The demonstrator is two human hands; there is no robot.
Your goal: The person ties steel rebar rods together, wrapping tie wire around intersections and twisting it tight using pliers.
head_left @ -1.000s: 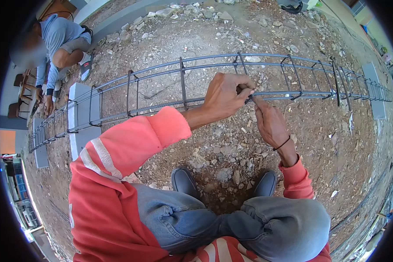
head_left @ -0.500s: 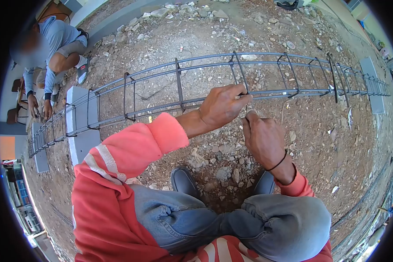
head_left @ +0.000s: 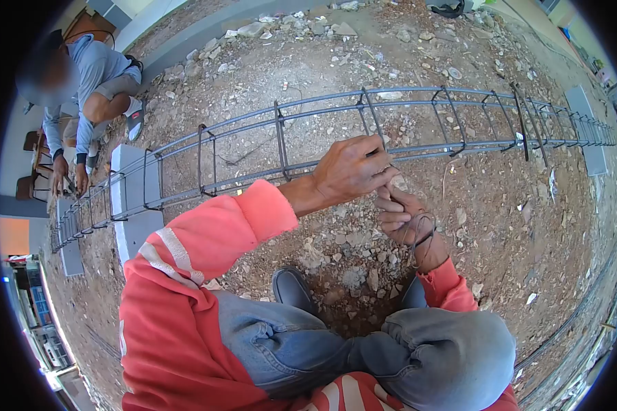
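Observation:
A long steel rebar cage [head_left: 281,140] of lengthwise bars and square stirrups stretches across the view. My left hand [head_left: 353,166] is closed at its near bars, beside a stirrup; what its fingers pinch is hidden. Just below, my right hand [head_left: 406,218] is turned partly palm-up with curled fingers, its fingertips meeting those of my left hand. A thin dark loop of tie wire [head_left: 432,220] shows at my right palm and wrist, apparently held in that hand, near the dark wristband.
Grey blocks [head_left: 134,198] hold up the cage at the left, and another block [head_left: 594,161] does so at the right. A co-worker [head_left: 103,75] crouches at the left, both hands at the cage's far end. Stony rubble [head_left: 353,274] covers the ground around my boots.
My right hand has rolled from back-up to partly palm-up, bringing the wire loop into view. My left hand stays at nearly the same place on the cage. The view has shifted slightly.

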